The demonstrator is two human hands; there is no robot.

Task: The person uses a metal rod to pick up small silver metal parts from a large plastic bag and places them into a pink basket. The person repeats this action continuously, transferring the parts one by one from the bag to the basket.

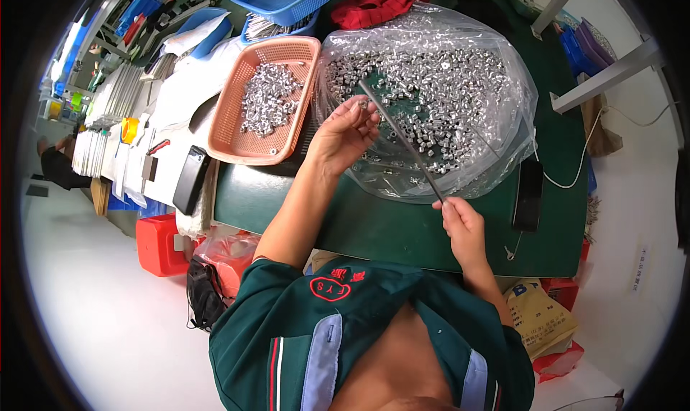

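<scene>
My right hand [461,227] is closed round the near end of a long, thin grey file [402,139]. The file slants away to the upper left, its far end close to my left fingertips. My left hand [346,136] pinches a small silvery metal part [364,104] between thumb and finger; whether the file touches it I cannot tell. Beneath both hands lies a clear plastic bag [514,87], spread on the green table [402,231], with a heap of small metal parts [460,87] on it. More such parts [267,98] lie in an orange-pink basket [215,141] at the left.
A red cloth [377,2] and blue baskets [284,0] stand along the far side. Phones lie at the left [191,179] and right [529,195] of the table. A white cable [575,177] runs near a metal post [607,76]. Red containers [159,245] stand below, at the left.
</scene>
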